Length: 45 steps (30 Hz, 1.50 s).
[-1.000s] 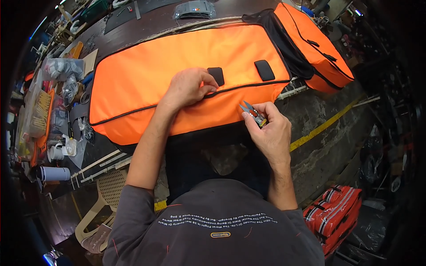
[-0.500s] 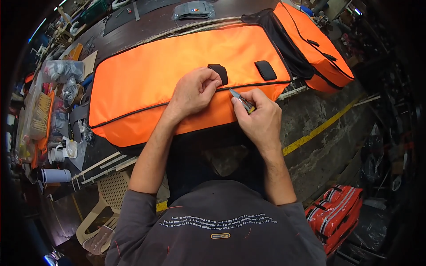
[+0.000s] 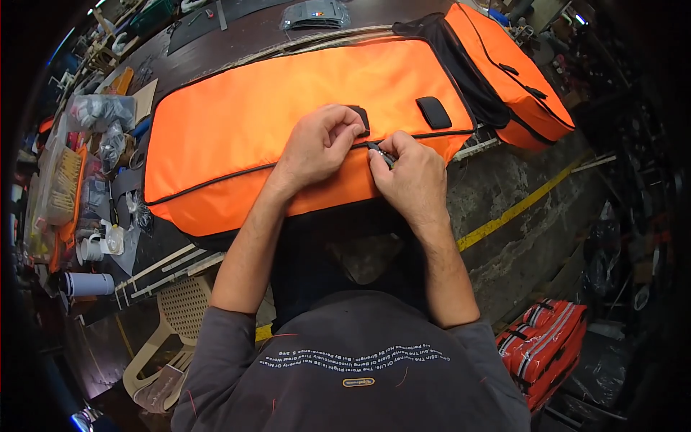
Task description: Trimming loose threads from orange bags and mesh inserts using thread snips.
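Two hands meet over the orange bag (image 3: 237, 108), long axis from just under 9 to just over 3 o'clock. Remotely, I log the right hand (image 3: 414, 176) closed around thread snips (image 3: 389, 157), mostly hidden, long axis and tip toward 10 o'clock. The tip sits near the left hand (image 3: 320, 144), at its fingertips' 4 o'clock, by the black piping (image 3: 237, 175). Left thumb and forefinger close together beside the black tab (image 3: 363, 120); I cannot tell what they pinch.

The bag (image 3: 252, 111) is brightly lit, with a soft sheen; the floor (image 3: 497, 191) lies dim. Small lights (image 3: 580, 20) glare near the blackened fisheye rim, where straight edges bend.
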### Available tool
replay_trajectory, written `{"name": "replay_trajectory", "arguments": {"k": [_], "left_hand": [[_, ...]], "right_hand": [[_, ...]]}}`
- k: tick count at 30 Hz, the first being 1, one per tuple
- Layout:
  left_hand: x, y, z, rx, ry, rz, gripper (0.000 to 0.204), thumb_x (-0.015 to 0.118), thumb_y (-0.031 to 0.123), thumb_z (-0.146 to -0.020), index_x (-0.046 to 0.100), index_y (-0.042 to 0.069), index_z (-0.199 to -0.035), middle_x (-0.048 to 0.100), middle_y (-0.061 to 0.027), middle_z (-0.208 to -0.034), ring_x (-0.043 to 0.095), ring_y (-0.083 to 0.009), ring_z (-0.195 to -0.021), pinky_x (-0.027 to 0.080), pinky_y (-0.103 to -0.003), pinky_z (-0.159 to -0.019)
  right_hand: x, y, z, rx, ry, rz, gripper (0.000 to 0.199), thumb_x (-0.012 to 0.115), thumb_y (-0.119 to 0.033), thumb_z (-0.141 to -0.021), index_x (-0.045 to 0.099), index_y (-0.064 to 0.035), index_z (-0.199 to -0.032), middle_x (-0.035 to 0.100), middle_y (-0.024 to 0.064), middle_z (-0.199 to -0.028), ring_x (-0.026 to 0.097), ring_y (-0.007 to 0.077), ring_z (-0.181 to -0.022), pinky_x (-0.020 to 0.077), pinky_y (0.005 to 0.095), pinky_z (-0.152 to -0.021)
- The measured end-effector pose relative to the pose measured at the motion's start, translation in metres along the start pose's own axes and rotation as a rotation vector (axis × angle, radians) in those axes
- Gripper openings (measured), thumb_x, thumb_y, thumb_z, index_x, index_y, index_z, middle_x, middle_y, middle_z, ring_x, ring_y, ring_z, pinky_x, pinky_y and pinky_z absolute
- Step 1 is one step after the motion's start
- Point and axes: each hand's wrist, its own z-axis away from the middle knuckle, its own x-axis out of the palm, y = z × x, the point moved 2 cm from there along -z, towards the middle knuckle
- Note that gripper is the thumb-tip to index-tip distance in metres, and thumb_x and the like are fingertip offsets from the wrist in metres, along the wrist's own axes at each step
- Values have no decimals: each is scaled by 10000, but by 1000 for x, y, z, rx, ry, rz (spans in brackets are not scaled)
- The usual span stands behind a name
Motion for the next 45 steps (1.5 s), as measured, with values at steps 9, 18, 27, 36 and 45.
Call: {"name": "replay_trajectory", "arguments": {"k": [9, 18, 27, 36, 45], "left_hand": [[-147, 40, 59, 523, -278, 1335, 414, 716, 407, -1088, 535, 183, -790, 601, 50, -910, 633, -98, -898, 380, -323, -734], [-68, 14, 59, 65, 50, -741, 278, 912, 246, -891, 834, 81, -1100, 770, -113, -1144, 708, -299, -1052, 563, -415, -842], [-79, 8, 64, -238, 261, -43, 158, 725, 126, -1069, 735, -28, -1036, 709, -36, -917, 610, -112, -820, 509, -286, -721], [-54, 7, 42, -197, 228, 71, 194, 653, 172, -1138, 682, -8, -1071, 676, -8, -933, 594, -90, -860, 513, -275, -795], [-49, 10, 35, -170, 179, 65, 203, 655, 175, -1134, 677, -17, -1073, 675, -28, -924, 618, -115, -864, 534, -294, -807]], "right_hand": [[-39, 34, 32, 158, 162, -133, 253, 860, -263, -958, 754, -56, -1056, 799, 155, -880, 800, 356, -815, 601, 444, -731], [-21, 6, 40, 82, 41, -175, 269, 869, -237, -939, 737, -49, -1080, 799, 155, -921, 793, 371, -838, 603, 451, -738], [-16, 4, 44, 32, 36, -193, 244, 864, -234, -944, 739, -64, -1067, 800, 143, -918, 796, 361, -831, 604, 444, -714], [24, -27, 24, -117, 30, -275, 190, 842, -218, -944, 727, -68, -949, 761, 137, -799, 767, 360, -738, 573, 470, -646], [42, -37, 8, -70, -42, -167, 236, 823, -247, -942, 714, -38, -956, 757, 176, -793, 766, 400, -756, 583, 527, -683]]}}
